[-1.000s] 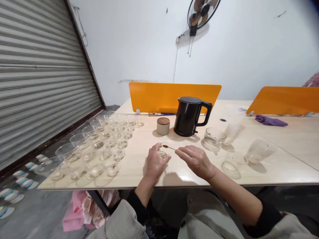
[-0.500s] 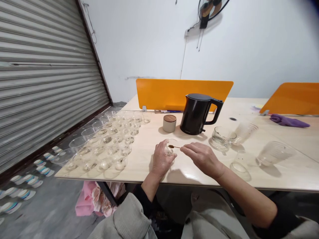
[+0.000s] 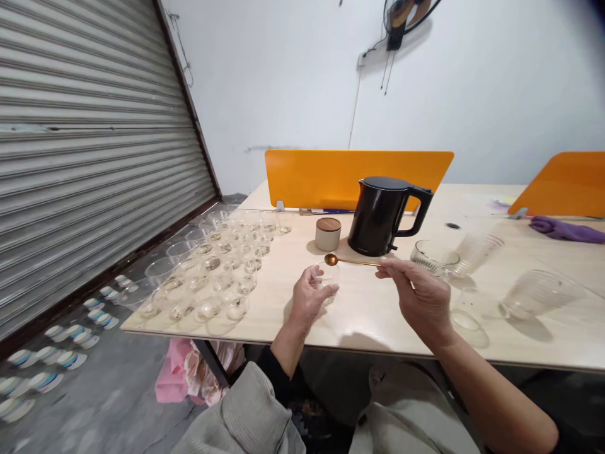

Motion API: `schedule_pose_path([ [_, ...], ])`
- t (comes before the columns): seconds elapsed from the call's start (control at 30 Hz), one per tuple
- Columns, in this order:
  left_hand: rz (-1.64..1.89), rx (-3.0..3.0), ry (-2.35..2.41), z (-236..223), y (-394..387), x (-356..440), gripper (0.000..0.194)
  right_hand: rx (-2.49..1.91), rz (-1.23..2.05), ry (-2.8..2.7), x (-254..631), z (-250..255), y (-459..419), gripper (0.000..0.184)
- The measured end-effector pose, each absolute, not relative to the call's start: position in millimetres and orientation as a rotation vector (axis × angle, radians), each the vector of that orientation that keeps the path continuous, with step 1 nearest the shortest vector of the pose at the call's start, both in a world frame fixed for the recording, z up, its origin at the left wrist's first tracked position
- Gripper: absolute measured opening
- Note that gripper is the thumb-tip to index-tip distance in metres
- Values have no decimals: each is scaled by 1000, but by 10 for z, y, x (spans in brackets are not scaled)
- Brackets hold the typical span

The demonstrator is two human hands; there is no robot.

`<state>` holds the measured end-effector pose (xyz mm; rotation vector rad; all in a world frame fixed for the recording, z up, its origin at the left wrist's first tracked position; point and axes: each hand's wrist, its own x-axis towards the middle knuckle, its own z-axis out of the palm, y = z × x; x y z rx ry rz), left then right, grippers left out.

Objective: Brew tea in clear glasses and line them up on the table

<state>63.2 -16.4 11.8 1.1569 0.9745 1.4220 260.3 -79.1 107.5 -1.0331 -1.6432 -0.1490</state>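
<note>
My left hand [image 3: 307, 297] is wrapped round a small clear glass cup [image 3: 327, 277] standing on the light wooden table [image 3: 378, 315]. My right hand [image 3: 418, 290] pinches the handle of a thin gold spoon [image 3: 352, 260], held level with its bowl just above the cup's rim. A black electric kettle [image 3: 385, 214] stands right behind the spoon. A small beige jar with a wooden lid [image 3: 328, 232] sits left of the kettle.
Several small glass cups [image 3: 222, 265] stand in rows on the table's left part. Clear glass vessels [image 3: 432, 255] and a glass lid [image 3: 466, 318] lie to the right. Orange dividers [image 3: 331, 176], a purple cloth [image 3: 564, 230], a roller shutter [image 3: 85, 139] at left, pink bags [image 3: 182, 375] below.
My right hand has lifted the spoon out of the cup and drawn it up and to the right. My left hand stays on the cup. The view has shifted slightly.
</note>
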Motion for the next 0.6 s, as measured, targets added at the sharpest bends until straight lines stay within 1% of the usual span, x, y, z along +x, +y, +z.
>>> schedule_pose_path([
  [0.13,1392,1221,999,105,-163,632,64,-1079,42,-1425,2751,1041,-795,15],
  [0.23,1420,1268,1042,68,-142,631,65,-1118,93,-1273,3014,1117,-762,19],
  [0.33,1430,1319,1059,41,-114,642,66,-1213,12,-1143,3419,1255,-719,23],
  [0.43,1405,1351,1093,41,-111,659,68,-1395,-112,-1096,3864,1358,-661,23],
  [0.6,1370,1353,1113,30,-127,661,73,-1816,-280,-1286,4350,1303,-482,25],
])
